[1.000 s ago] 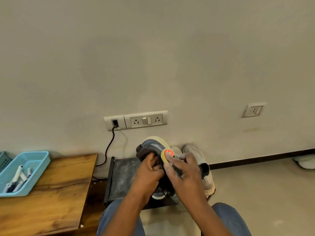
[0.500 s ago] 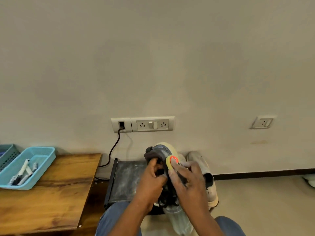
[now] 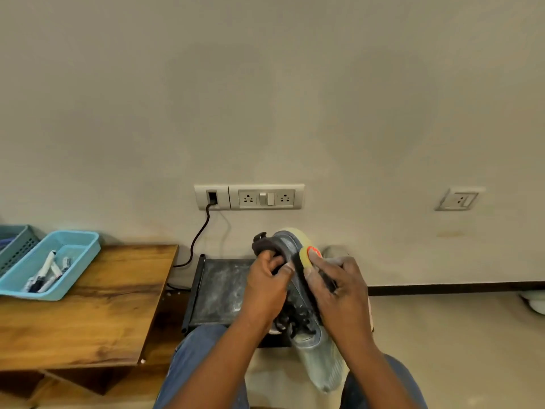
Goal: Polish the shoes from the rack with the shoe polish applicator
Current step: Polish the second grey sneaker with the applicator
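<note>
A grey sneaker [image 3: 320,364] is held over the low black shoe rack [image 3: 219,287], heel up toward the wall and pale toe down between my knees. My left hand [image 3: 265,290] grips its dark heel collar. My right hand [image 3: 339,293] holds the shoe polish applicator [image 3: 305,257], whose yellow sponge head with an orange spot presses against the shoe's side near the heel. Most of the applicator's body is hidden inside my fingers. A second, pale shoe [image 3: 334,251] lies on the rack behind my right hand, mostly hidden.
A wooden table [image 3: 94,308] stands at the left, carrying a light blue tray [image 3: 79,261] with markers and a grey basket [image 3: 14,246]. A black cable [image 3: 200,231] hangs from the wall socket down behind the rack. A pale object [image 3: 533,302] lies on the floor far right.
The shoe has tipped so its toe now shows low between my knees. Both hands have kept their hold, and the sponge stays near the heel.
</note>
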